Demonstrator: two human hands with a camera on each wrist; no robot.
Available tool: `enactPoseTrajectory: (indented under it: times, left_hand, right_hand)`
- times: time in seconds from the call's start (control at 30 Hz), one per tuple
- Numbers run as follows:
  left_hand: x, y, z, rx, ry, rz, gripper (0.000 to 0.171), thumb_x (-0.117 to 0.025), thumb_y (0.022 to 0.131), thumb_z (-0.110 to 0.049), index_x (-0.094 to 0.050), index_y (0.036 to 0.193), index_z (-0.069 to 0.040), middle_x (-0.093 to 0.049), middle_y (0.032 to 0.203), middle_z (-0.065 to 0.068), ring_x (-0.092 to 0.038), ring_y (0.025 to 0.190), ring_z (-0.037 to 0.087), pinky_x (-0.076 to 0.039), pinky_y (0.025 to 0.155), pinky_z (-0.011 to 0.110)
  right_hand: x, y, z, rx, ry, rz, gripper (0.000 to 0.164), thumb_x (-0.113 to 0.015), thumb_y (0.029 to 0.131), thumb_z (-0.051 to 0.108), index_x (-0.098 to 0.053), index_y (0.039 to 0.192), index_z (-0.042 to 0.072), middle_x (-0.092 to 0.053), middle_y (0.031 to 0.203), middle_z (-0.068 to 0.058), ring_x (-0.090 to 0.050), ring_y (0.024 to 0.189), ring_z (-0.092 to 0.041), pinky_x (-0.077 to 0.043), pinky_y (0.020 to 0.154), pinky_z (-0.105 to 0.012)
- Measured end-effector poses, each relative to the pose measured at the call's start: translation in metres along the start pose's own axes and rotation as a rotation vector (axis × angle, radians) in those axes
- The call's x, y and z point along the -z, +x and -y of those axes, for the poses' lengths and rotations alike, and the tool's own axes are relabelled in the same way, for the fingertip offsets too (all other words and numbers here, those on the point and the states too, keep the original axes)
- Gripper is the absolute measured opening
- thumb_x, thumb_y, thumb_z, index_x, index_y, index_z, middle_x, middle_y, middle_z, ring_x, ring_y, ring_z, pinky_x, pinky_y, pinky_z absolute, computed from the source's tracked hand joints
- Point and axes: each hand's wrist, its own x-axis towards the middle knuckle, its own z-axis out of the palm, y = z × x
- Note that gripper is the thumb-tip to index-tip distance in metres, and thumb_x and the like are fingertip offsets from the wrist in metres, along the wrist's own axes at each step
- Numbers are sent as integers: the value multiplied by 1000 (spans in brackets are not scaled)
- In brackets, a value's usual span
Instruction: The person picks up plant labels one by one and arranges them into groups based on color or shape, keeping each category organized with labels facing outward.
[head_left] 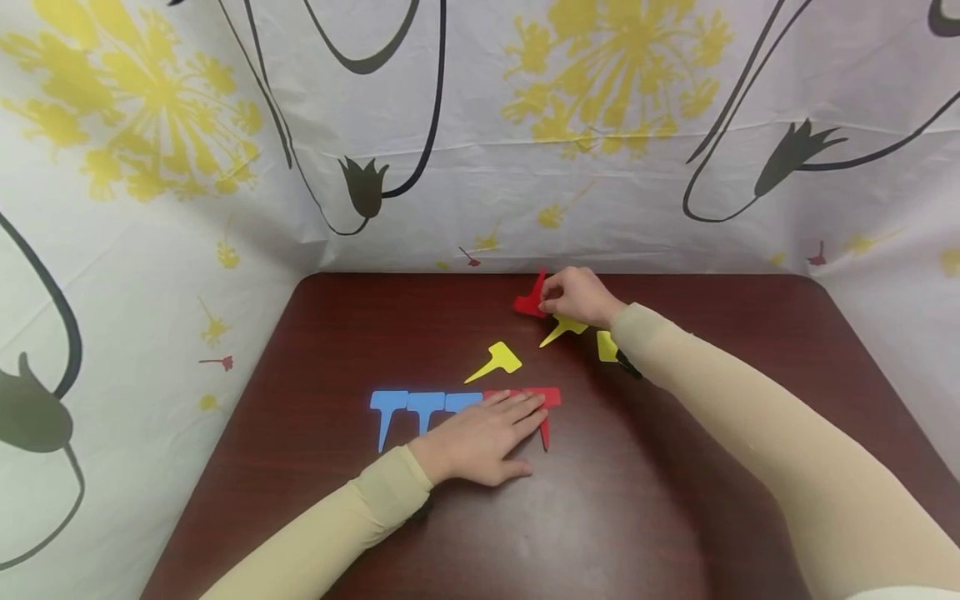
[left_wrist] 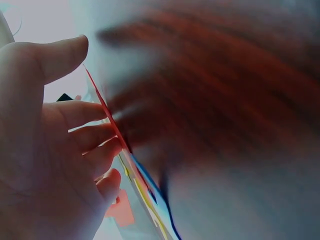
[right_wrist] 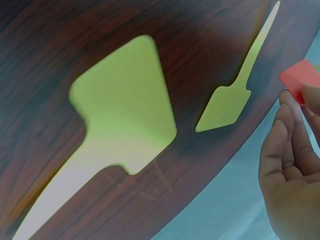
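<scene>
My left hand [head_left: 483, 437] lies with straight fingers over a row of T-shaped plastic plant labels, its fingertips on the red ones at the right end. In that row, several blue labels [head_left: 387, 402] stand edge to edge with a red label [head_left: 550, 397], stems toward me; the hand hides part of them. At the table's far side my right hand [head_left: 577, 296] pinches another red plant label [head_left: 531, 303] between thumb and fingers, its stem pointing up and away. The right wrist view shows this red label [right_wrist: 300, 79] at the fingertips.
A yellow label [head_left: 501, 358] lies between the row and the right hand. A second yellow label [head_left: 566, 326] is just below that hand, and a third [head_left: 607, 347] is partly hidden by the right wrist. Behind the dark wooden table [head_left: 360, 333] hangs a patterned curtain [head_left: 465, 192].
</scene>
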Motion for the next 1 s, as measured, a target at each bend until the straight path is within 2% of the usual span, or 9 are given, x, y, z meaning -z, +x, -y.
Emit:
enactPoseTrajectory:
  times: [0.2,0.33,0.6,0.8,1.0]
  left_hand:
    - [4,1,-1,3,-26,10,82,-56,95,-59,-32,159,-14,-25,165,4,-21,152,20,-20,121,35]
    - [6,-1,0,9,-33,9,81,-56,96,-58,-33,159,-13,-26,165,4,-22,151,20,-22,120,33]
    - [7,0,-1,8,-33,3,80,-57,95,-58,-34,158,-14,-28,164,4,-24,151,20,-23,119,33]
    - [7,2,1,3,-17,-2,77,-55,96,-58,-38,157,-14,-30,163,4,-26,150,20,-23,120,33]
    - [8,4,2,4,-25,-1,75,-56,96,-58,-40,156,-16,-33,162,2,-29,149,19,-24,119,34]
  right_hand:
    - [2,-16,-3,41,-57,-9,5,-74,91,16,-78,89,14,-71,79,4,-57,57,-16,-49,58,-34]
    - [3,-22,-1,77,-91,-27,5,-75,91,18,-78,89,15,-68,75,7,-57,56,-14,-50,59,-33]
    - [8,-35,4,142,-161,-17,4,-76,90,15,-78,93,14,-68,78,8,-58,59,-10,-51,61,-31]
    - [9,-46,7,223,-232,-36,5,-78,88,14,-79,92,14,-70,84,7,-57,64,-8,-52,63,-30]
    - [11,-57,2,259,-289,-66,7,-80,85,15,-78,92,17,-68,83,7,-55,65,-9,-51,62,-29]
